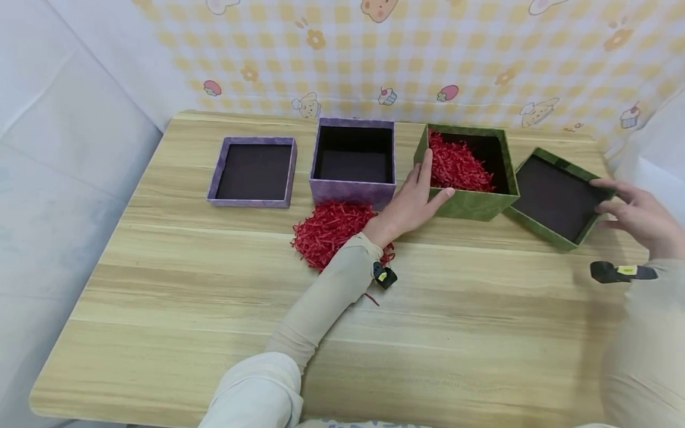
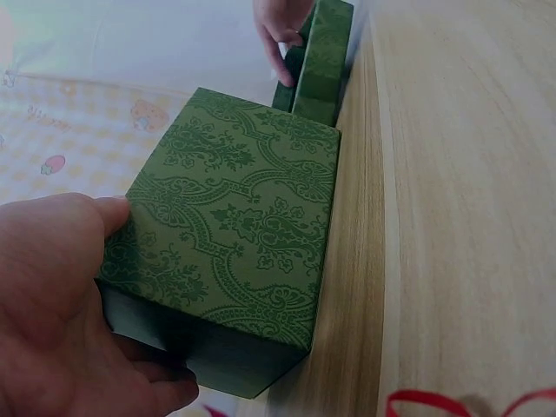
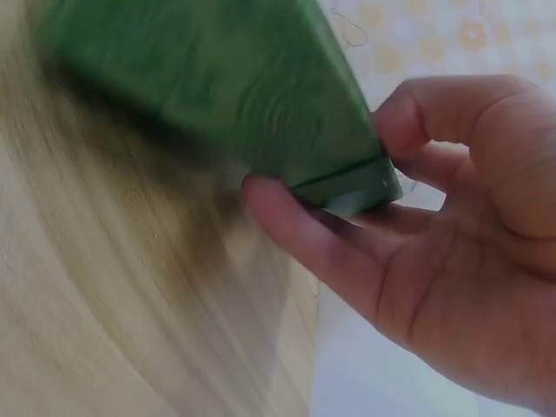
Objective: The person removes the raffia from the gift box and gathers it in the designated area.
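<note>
A green patterned box point(image 1: 471, 205) stands open at the back right with red paper shreds point(image 1: 455, 163) inside, mostly toward its left. My left hand point(image 1: 409, 202) grips its near left corner, thumb at the front rim and fingers along the left side. In the left wrist view, the box's patterned front point(image 2: 234, 208) fills the middle. Right of the box, the green box lid point(image 1: 556, 193) is tilted with its dark inside showing. My right hand point(image 1: 639, 214) holds the lid by its right corner, and the right wrist view shows fingers and thumb around that corner.
An open purple box point(image 1: 353, 190) with a dark interior stands left of the green one. Its purple lid point(image 1: 251, 202) lies inside-up further left. A heap of red paper shreds point(image 1: 326, 235) sits before the purple box, partly under my left forearm. A checked cloth point(image 1: 342, 59) hangs behind the table.
</note>
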Motion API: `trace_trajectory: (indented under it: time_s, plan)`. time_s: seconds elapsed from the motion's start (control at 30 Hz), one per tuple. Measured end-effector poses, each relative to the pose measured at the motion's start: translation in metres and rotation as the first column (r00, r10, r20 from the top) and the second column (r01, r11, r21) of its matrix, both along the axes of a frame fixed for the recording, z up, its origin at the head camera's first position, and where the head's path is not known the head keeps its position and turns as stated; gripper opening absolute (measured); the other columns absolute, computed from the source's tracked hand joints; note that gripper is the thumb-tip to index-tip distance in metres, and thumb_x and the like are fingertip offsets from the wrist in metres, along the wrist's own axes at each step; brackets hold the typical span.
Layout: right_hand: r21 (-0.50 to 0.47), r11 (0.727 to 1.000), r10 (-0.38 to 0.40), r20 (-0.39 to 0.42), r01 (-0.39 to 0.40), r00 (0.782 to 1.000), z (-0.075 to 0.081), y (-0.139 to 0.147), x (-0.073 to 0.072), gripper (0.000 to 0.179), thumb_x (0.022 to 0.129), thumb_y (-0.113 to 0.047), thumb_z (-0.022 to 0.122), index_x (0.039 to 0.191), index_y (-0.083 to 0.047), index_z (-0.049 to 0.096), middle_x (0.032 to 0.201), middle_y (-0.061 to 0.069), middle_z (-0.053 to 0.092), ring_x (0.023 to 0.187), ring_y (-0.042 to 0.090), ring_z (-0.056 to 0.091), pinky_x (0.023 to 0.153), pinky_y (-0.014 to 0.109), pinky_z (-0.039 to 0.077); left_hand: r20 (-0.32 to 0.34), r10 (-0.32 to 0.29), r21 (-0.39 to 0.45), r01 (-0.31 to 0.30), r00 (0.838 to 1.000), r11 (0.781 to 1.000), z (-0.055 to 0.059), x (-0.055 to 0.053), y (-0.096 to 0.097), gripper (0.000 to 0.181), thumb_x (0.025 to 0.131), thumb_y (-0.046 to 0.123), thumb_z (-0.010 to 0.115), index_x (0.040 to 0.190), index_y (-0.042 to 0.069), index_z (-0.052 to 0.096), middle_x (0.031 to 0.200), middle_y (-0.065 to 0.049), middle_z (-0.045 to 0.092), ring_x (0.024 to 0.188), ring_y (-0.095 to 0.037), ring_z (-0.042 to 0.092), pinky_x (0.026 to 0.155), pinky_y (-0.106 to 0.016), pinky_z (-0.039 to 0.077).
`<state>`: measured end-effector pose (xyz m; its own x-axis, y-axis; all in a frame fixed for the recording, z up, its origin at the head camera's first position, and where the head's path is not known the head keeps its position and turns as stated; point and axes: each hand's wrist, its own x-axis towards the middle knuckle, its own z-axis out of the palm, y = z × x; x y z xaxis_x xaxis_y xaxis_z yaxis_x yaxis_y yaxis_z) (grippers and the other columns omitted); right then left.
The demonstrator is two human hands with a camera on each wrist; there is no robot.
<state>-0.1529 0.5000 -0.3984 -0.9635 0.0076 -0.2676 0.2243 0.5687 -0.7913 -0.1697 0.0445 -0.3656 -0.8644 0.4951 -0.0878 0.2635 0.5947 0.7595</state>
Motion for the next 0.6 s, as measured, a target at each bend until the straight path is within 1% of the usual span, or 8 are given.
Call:
trace_trajectory:
  time_s: [0.13, 0.23, 0.3, 0.33, 0.47, 0.53, 0.57, 0.6]
  plan:
    - [0.221, 0.974, 0.027, 0.050, -0.038, 0.998, 0.023, -0.033, 0.004, 0.052, 0.098, -0.014, 0.033, 0.149, -0.016, 0.023, 0.154, 0.016, -0.003, 0.089, 0.002, 0.044, 0.063, 0.019, 0.048, -0.005, -0.004, -0.001, 0.004, 1.000, 1.000, 0.000, 0.001, 0.000, 0.082, 0.092, 0.061, 0.030, 0.140, 0.031, -0.029, 0.155, -0.012, -0.002, 0.140, -0.018, 0.002, 0.110, -0.034, 0.016]
    - [0.303, 0.951, 0.049, 0.068, -0.068, 0.996, 0.033, -0.048, 0.001, 0.051, 0.098, -0.013, 0.029, 0.147, -0.004, 0.023, 0.151, 0.024, 0.005, 0.090, 0.005, 0.044, 0.065, 0.023, 0.048, -0.007, -0.006, -0.004, 0.006, 1.000, 1.000, 0.000, 0.001, 0.000, 0.082, 0.092, 0.061, 0.030, 0.140, 0.031, -0.029, 0.155, -0.013, -0.001, 0.140, -0.018, 0.002, 0.110, -0.034, 0.016]
    - [0.304, 0.950, 0.057, 0.069, -0.075, 0.996, 0.033, -0.049, -0.003, 0.051, 0.098, -0.015, 0.029, 0.147, -0.001, 0.023, 0.148, 0.028, 0.010, 0.093, 0.011, 0.044, 0.071, 0.031, 0.049, -0.007, -0.006, -0.004, 0.006, 1.000, 1.000, 0.000, 0.002, 0.000, 0.082, 0.092, 0.060, 0.030, 0.140, 0.031, -0.029, 0.155, -0.013, 0.000, 0.140, -0.019, 0.002, 0.110, -0.034, 0.016]
    - [0.283, 0.956, 0.061, 0.067, -0.078, 0.996, 0.032, -0.048, -0.005, 0.051, 0.099, -0.016, 0.029, 0.147, -0.001, 0.021, 0.148, 0.028, 0.009, 0.099, 0.018, 0.046, 0.078, 0.039, 0.049, -0.008, -0.007, -0.003, 0.007, 1.000, 1.000, 0.000, 0.002, -0.001, 0.082, 0.093, 0.060, 0.030, 0.140, 0.031, -0.030, 0.155, -0.013, -0.001, 0.140, -0.019, 0.002, 0.110, -0.034, 0.016]
    - [0.227, 0.973, 0.045, 0.033, -0.051, 0.998, 0.011, -0.026, -0.017, 0.049, 0.100, -0.033, 0.030, 0.148, -0.025, 0.024, 0.151, 0.010, 0.016, 0.107, 0.009, 0.044, 0.076, 0.029, 0.049, -0.007, -0.010, -0.004, 0.010, 1.000, 1.000, 0.001, 0.003, 0.000, 0.082, 0.093, 0.060, 0.030, 0.140, 0.031, -0.029, 0.155, -0.013, -0.001, 0.140, -0.019, 0.001, 0.110, -0.034, 0.015]
    - [0.174, 0.984, 0.030, 0.042, -0.037, 0.999, 0.006, -0.022, -0.021, 0.050, 0.100, -0.036, 0.030, 0.148, -0.029, 0.022, 0.152, 0.006, 0.014, 0.119, 0.012, 0.042, 0.083, 0.031, 0.048, -0.006, -0.010, -0.005, 0.010, 1.000, 1.000, 0.001, 0.003, 0.000, 0.082, 0.093, 0.060, 0.030, 0.140, 0.031, -0.029, 0.155, -0.013, 0.000, 0.140, -0.018, 0.001, 0.110, -0.034, 0.015]
    - [0.165, 0.986, 0.020, 0.034, -0.025, 0.999, 0.001, -0.019, -0.023, 0.048, 0.099, -0.040, 0.032, 0.146, -0.034, 0.024, 0.151, 0.002, 0.016, 0.114, 0.003, 0.041, 0.076, 0.022, 0.047, -0.005, -0.009, -0.007, 0.009, 1.000, 1.000, 0.001, 0.003, 0.000, 0.082, 0.093, 0.060, 0.030, 0.140, 0.031, -0.029, 0.155, -0.013, 0.000, 0.140, -0.018, 0.001, 0.110, -0.034, 0.015]
    - [0.131, 0.991, 0.015, 0.033, -0.019, 0.999, -0.001, -0.018, -0.024, 0.049, 0.098, -0.042, 0.033, 0.145, -0.035, 0.025, 0.151, 0.001, 0.018, 0.120, 0.007, 0.039, 0.086, 0.029, 0.046, -0.005, -0.008, -0.006, 0.008, 1.000, 1.000, 0.001, 0.003, 0.000, 0.082, 0.093, 0.060, 0.030, 0.140, 0.031, -0.029, 0.155, -0.013, 0.000, 0.140, -0.019, 0.001, 0.110, -0.034, 0.015]
